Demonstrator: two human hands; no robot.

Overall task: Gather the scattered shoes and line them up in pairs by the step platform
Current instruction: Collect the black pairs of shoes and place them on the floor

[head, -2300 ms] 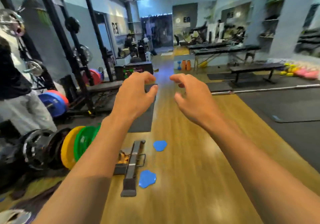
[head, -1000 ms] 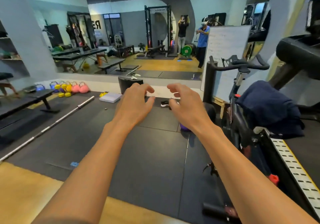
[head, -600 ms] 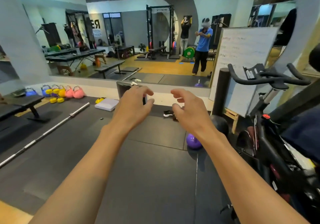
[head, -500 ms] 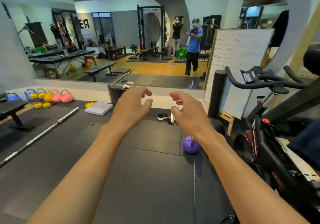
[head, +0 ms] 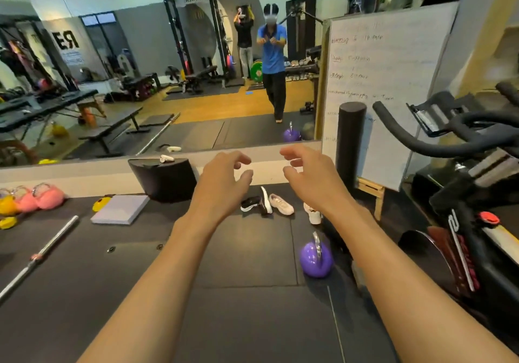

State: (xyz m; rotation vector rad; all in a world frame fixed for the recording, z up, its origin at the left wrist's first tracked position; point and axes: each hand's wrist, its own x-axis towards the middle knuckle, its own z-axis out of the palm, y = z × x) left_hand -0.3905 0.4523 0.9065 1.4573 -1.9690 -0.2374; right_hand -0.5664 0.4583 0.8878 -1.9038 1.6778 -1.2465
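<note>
Obs., head view. Both arms stretched forward over the black rubber floor (head: 247, 320). Left hand (head: 224, 182) and right hand (head: 311, 177) are apart, with a gap between them. The fingers of each are loosely curled and hold nothing.

Shoes: four in a loose cluster on the floor, far of the hands, near the base of the mirror wall (head: 84, 170).
- Black shoe (head: 250, 204), white sole edge, leftmost. Long axis runs roughly left-right, its right end slightly farther.
- Tipped shoe (head: 265, 199), black, lying on its side with the white sole showing. Long axis runs near-far. It touches the black shoe's right end.
- Pale shoe (head: 281, 204), pinkish-white, upright on its sole. Long axis is diagonal, far-left to near-right. It sits just beside the tipped shoe.
- White shoe (head: 313, 214), rightmost and apart from the other three. It is partly hidden behind the right forearm, so I cannot tell which way it points.
Toe direction of the first three cannot be told for certain at this size.

Black block (head: 164, 180) stands against the wall, left of the cluster. A small white object (head: 167, 159) rests on its top face.

Surroundings: purple kettlebell (head: 316, 261) near-right of the shoes, grey pad (head: 120, 209) left of the block, barbell (head: 36, 258) at near left, whiteboard (head: 384, 81) and exercise bike (head: 463, 143) at right.
</note>
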